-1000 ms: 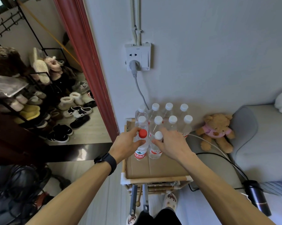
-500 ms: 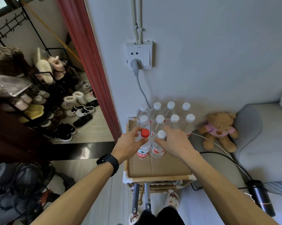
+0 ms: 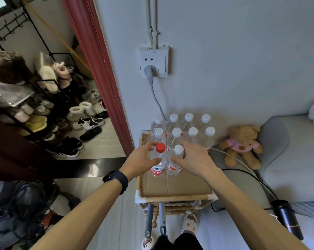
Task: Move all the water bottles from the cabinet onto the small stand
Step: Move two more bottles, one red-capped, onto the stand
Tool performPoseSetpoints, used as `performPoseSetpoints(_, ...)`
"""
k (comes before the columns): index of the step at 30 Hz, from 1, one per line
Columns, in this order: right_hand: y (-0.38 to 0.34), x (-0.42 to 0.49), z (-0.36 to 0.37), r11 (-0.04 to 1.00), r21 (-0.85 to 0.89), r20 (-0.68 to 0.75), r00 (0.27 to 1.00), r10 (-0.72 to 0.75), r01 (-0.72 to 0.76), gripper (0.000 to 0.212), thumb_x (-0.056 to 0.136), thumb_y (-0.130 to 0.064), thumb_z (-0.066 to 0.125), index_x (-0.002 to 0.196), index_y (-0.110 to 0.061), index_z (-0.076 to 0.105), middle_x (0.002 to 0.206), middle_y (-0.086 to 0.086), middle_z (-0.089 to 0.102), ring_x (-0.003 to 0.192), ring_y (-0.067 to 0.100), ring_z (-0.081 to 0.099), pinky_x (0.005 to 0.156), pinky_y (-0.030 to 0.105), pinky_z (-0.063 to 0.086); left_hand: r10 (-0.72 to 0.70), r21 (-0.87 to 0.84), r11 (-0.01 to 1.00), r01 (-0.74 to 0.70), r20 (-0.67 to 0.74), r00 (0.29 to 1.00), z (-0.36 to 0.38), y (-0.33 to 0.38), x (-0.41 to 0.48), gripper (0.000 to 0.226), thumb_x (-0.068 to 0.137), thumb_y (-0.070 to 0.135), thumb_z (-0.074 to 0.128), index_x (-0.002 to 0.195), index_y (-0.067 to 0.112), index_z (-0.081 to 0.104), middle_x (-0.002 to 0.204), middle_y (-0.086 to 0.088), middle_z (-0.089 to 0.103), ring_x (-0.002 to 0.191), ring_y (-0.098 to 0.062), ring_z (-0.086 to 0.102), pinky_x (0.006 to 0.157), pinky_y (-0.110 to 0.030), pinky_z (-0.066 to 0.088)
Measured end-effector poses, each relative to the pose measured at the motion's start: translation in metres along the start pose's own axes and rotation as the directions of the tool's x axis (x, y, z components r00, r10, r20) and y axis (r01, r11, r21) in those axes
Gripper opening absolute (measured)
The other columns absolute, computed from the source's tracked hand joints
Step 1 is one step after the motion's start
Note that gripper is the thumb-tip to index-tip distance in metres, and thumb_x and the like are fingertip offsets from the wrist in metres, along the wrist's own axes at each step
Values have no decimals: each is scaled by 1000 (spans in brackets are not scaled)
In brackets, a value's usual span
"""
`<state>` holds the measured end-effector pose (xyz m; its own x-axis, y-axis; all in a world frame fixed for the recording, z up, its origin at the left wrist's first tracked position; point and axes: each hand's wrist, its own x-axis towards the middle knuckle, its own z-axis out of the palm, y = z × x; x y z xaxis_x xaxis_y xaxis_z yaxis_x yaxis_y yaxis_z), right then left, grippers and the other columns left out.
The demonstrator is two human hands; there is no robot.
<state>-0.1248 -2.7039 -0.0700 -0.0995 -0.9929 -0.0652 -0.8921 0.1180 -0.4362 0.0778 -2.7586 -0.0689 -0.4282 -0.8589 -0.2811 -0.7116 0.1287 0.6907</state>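
A small wooden stand (image 3: pixel 178 198) with a cardboard top stands against the wall. Several clear white-capped water bottles (image 3: pixel 192 135) stand in two rows at its back. In front of them stand a red-capped bottle (image 3: pixel 159 164) and a white-capped bottle (image 3: pixel 175 165), side by side. My left hand (image 3: pixel 141 160) grips the red-capped bottle, thumb in front and fingers behind. My right hand (image 3: pixel 194 159) grips the white-capped bottle the same way. Both bottles rest upright on the cardboard. The cabinet is out of view.
A grey cable runs from the wall socket (image 3: pixel 153 61) down behind the bottles. A teddy bear (image 3: pixel 242 145) sits right of the stand beside a grey cushion (image 3: pixel 286 150). A black flask (image 3: pixel 288 219) lies lower right. A shoe rack (image 3: pixel 44 109) fills the doorway at left.
Both hands stay on the same two front bottles. The view has shifted slightly; the bottles have not visibly moved on the stand.
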Motion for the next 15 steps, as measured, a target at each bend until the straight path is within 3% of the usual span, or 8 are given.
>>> performPoseSetpoints(6,2,-4,2,1000,-3,-18,1000,-12,12,61,88,-52,59,138,-21,40,105,0,66,94,24,63,74,39,52,50,68,996,-51,12,999,0,2,2,56,86,39,70,136,35,44,135,6,58,98,-13,64,95,-41,52)
performPoseSetpoints(9,1,-5,1,1000,-13,-22,1000,-5,4,58,90,-53,54,136,-22,40,103,1,66,92,24,63,71,40,53,50,69,996,-49,-6,999,0,2,3,54,87,41,69,135,35,45,134,6,58,105,-11,61,97,-40,52)
performPoseSetpoints(13,2,-5,-3,1000,-15,44,999,18,-17,43,88,-55,53,118,-25,45,101,2,65,90,25,62,71,42,53,19,65,998,-18,-15,1000,-2,2,-3,56,88,39,67,138,33,44,135,6,56,110,-12,58,98,-35,49)
performPoseSetpoints(15,3,-6,-6,1000,-17,53,999,9,-9,47,85,-56,56,120,-28,43,100,-2,65,88,23,63,71,43,54,2,68,998,1,-41,999,-3,0,-10,54,90,38,64,140,30,44,137,5,55,116,-13,56,99,-33,47)
